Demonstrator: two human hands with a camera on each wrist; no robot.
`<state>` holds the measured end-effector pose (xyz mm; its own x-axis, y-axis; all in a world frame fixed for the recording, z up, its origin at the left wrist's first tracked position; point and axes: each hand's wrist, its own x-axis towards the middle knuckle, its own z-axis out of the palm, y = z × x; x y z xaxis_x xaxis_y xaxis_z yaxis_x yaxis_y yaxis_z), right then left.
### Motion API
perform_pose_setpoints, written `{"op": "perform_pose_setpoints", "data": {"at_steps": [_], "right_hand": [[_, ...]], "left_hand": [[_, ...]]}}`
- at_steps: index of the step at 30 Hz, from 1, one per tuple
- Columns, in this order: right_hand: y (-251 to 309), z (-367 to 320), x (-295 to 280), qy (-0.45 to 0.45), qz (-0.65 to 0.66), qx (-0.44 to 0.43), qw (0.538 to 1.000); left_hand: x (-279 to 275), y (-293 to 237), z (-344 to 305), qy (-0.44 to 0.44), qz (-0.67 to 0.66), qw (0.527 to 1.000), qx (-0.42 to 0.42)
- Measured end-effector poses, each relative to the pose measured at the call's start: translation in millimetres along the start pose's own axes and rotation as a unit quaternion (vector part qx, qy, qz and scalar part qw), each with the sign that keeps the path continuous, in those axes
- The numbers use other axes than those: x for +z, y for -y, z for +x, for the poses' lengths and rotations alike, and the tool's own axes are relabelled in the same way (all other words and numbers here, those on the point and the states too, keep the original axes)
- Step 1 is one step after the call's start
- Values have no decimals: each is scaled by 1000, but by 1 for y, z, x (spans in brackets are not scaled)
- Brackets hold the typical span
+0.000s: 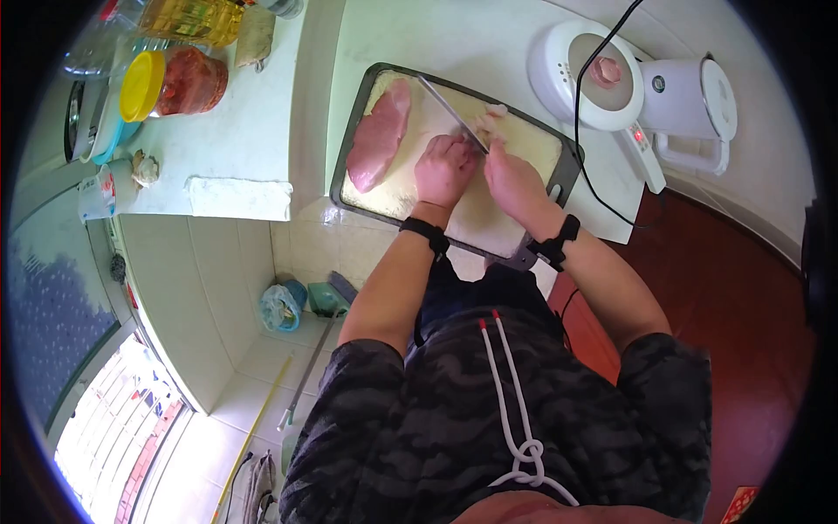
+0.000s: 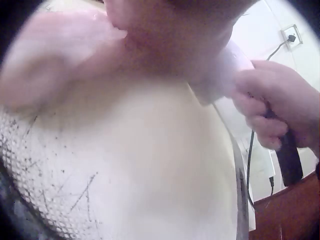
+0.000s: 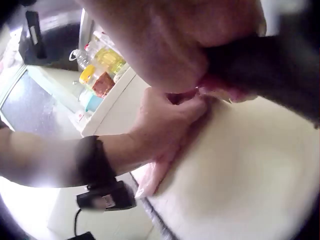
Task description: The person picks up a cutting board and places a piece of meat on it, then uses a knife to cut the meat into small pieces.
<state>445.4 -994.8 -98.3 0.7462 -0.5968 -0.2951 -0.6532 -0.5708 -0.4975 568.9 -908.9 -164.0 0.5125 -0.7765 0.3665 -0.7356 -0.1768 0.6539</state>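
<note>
My right hand (image 1: pixel 521 185) grips a knife by its black handle (image 2: pixel 290 159). The knife blade (image 1: pixel 448 110) slants up and left across the cutting board (image 1: pixel 537 155). Close beside the blade, my left hand (image 1: pixel 445 169) bends its fingers over a piece of raw meat (image 3: pixel 230 93), mostly hidden under the hands. Small pale cut pieces (image 1: pixel 489 122) lie just beyond the fingertips. A large pink slab of meat (image 1: pixel 381 135) rests on the board's left side. In the left wrist view, my left hand (image 2: pixel 175 35) is a blur along the top.
Right of the board stand a white round appliance (image 1: pixel 559 74) and a white kettle (image 1: pixel 690 100), with a black cable (image 1: pixel 579 131) hanging across. On the left counter are a yellow-lidded jar (image 1: pixel 179 83), an oil bottle (image 1: pixel 196 19) and a folded cloth (image 1: pixel 240 198).
</note>
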Motion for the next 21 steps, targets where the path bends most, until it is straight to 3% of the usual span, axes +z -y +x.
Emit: {"op": "perform_pose_setpoints", "data": {"at_steps": [4, 6, 10, 14, 21], "right_hand": [[-18, -63, -9, 8, -19, 31, 999], [-23, -86, -14, 89, -5, 106, 990], [-15, -29, 1, 7, 15, 5, 1000], [7, 16, 4, -19, 33, -14, 999], [-40, -83, -5, -8, -8, 35, 999]], "left_hand": [[-1, -1, 0, -1, 6, 1000, -8], [-3, 0, 0, 16, 16, 1000, 0], [-1, 2, -4, 12, 11, 1000, 3], [-2, 0, -7, 8, 13, 1000, 23], [-5, -5, -7, 5, 10, 1000, 29]]}}
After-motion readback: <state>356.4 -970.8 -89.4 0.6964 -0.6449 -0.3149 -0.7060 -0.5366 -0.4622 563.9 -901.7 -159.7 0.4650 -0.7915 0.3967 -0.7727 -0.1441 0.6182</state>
